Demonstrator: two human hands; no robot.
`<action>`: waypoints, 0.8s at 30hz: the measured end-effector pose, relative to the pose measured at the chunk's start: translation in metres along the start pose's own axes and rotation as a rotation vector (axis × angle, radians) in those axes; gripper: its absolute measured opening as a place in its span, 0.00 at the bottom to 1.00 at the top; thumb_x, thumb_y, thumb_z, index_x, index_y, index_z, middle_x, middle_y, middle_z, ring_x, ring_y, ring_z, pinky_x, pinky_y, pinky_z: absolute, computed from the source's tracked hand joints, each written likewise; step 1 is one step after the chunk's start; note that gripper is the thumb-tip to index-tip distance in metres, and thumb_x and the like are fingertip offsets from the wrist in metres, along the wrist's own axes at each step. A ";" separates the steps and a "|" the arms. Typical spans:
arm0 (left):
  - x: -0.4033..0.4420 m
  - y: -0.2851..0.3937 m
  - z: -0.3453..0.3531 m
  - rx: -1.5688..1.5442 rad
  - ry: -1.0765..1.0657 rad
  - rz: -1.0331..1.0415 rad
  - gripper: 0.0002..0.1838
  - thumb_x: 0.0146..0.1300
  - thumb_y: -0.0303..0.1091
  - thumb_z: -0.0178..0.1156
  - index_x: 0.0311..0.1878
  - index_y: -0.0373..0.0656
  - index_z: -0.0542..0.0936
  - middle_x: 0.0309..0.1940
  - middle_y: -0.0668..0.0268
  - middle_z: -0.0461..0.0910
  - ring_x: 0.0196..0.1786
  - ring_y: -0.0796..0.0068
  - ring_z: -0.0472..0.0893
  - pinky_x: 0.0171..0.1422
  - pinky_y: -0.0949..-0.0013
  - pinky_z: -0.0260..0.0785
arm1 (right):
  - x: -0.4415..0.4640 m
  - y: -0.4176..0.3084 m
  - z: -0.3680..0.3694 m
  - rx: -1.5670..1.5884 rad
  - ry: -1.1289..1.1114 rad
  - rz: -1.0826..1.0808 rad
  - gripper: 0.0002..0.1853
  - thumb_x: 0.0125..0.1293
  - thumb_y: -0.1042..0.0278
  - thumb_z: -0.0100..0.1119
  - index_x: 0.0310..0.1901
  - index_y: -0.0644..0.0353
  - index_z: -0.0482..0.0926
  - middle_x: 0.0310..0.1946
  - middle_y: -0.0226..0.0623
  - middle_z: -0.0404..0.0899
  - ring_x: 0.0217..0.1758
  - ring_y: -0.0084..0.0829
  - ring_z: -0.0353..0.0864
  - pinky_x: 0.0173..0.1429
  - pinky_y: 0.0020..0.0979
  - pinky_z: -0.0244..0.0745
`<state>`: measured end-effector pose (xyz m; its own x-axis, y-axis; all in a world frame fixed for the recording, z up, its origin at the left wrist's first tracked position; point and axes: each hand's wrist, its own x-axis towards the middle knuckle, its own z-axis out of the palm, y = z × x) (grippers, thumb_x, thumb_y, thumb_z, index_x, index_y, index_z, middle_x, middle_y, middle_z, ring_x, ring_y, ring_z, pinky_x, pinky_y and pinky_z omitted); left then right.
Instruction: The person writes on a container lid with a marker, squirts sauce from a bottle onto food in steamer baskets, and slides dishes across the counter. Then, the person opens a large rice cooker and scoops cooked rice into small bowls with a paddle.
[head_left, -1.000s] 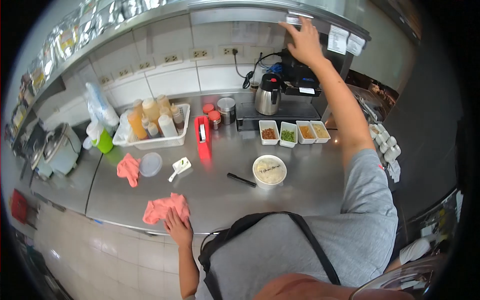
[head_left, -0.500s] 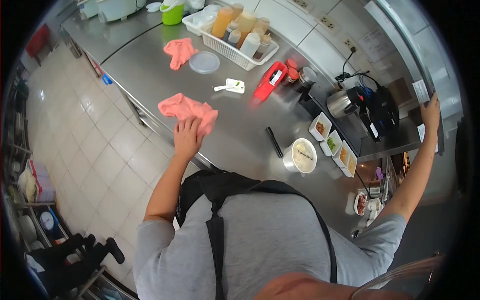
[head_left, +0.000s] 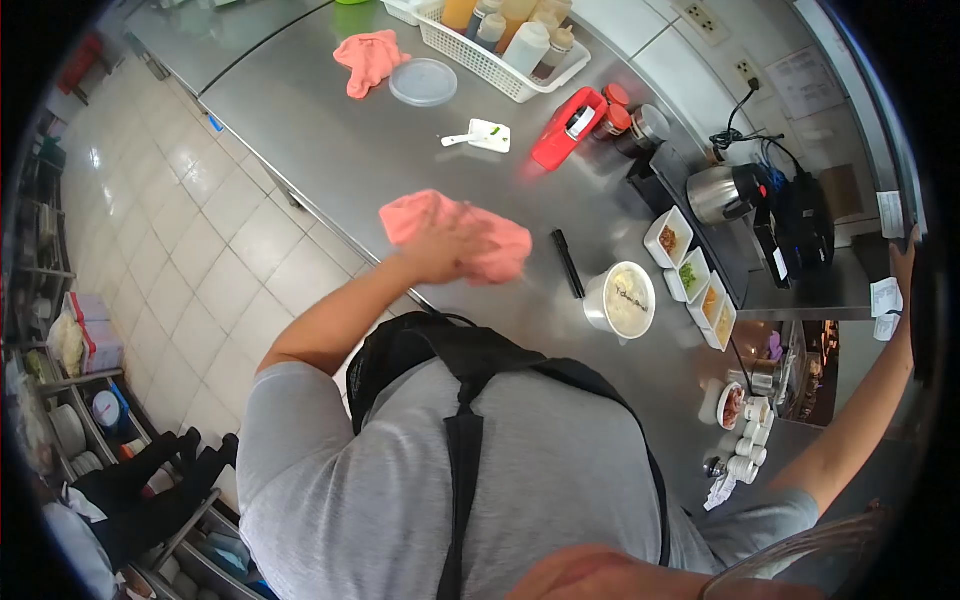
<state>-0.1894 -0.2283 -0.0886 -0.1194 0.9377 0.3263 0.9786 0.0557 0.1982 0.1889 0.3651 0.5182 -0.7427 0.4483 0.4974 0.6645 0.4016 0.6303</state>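
My left hand (head_left: pixel 450 245) presses on a crumpled pink cloth (head_left: pixel 500 245) on the steel counter, its fingers smeared by motion. Far to the right, my right hand (head_left: pixel 904 262) is at the edge of a raised metal shelf (head_left: pixel 820 300), dim and partly cut off by the dark rim of the view. To the right of the cloth lie a black marker (head_left: pixel 567 262) and a white tub (head_left: pixel 620 300) of pale food with dark writing across its top. Behind the cloth, a small white dish (head_left: pixel 490 136) holds a white spoon (head_left: pixel 458 140).
A second pink cloth (head_left: pixel 368 62) and a clear lid (head_left: pixel 423 82) lie farther back. A white basket (head_left: pixel 490 68) holds several squeeze bottles. Beside red-lidded jars (head_left: pixel 612 122) is a red holder (head_left: pixel 568 128). White topping dishes (head_left: pixel 690 275) line the shelf. Another person's dark-clothed legs (head_left: pixel 150 500) show lower left.
My left hand has slid the pink cloth to the right along the counter. My right hand stays at the shelf edge. The whole view has shifted slightly.
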 end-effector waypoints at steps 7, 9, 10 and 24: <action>-0.018 -0.126 -0.076 0.046 -0.076 -0.832 0.19 0.53 0.40 0.64 0.50 0.52 0.81 0.53 0.66 0.79 0.58 0.60 0.74 0.63 0.53 0.63 | -0.032 -0.157 -0.146 -0.115 -0.237 0.099 0.38 0.52 0.48 0.68 0.55 0.76 0.74 0.45 0.66 0.80 0.51 0.55 0.81 0.58 0.47 0.74; -0.011 -0.139 -0.090 0.327 0.033 -0.839 0.22 0.54 0.40 0.64 0.54 0.51 0.80 0.56 0.66 0.78 0.61 0.60 0.73 0.64 0.53 0.64 | -0.027 -0.157 -0.141 -0.248 -0.260 0.107 0.35 0.53 0.47 0.67 0.51 0.75 0.78 0.42 0.64 0.81 0.47 0.57 0.83 0.54 0.48 0.76; -0.005 -0.147 -0.084 0.397 0.114 -0.747 0.22 0.55 0.39 0.63 0.55 0.52 0.79 0.57 0.66 0.77 0.62 0.60 0.72 0.65 0.53 0.64 | -0.025 -0.158 -0.139 -0.315 -0.265 0.105 0.34 0.53 0.47 0.67 0.49 0.75 0.80 0.40 0.63 0.82 0.46 0.58 0.83 0.52 0.49 0.77; 0.074 -0.174 -0.088 -0.262 -0.344 -0.835 0.15 0.58 0.29 0.55 0.47 0.53 0.82 0.55 0.67 0.78 0.57 0.64 0.76 0.60 0.55 0.68 | -0.016 -0.146 -0.136 -0.404 -0.351 0.051 0.33 0.52 0.45 0.66 0.40 0.76 0.82 0.37 0.64 0.82 0.44 0.58 0.84 0.50 0.49 0.79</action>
<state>-0.3837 -0.1985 -0.0173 -0.6688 0.6809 -0.2984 0.5244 0.7166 0.4599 0.0926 0.1911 0.4997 -0.5918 0.7273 0.3476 0.5630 0.0643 0.8240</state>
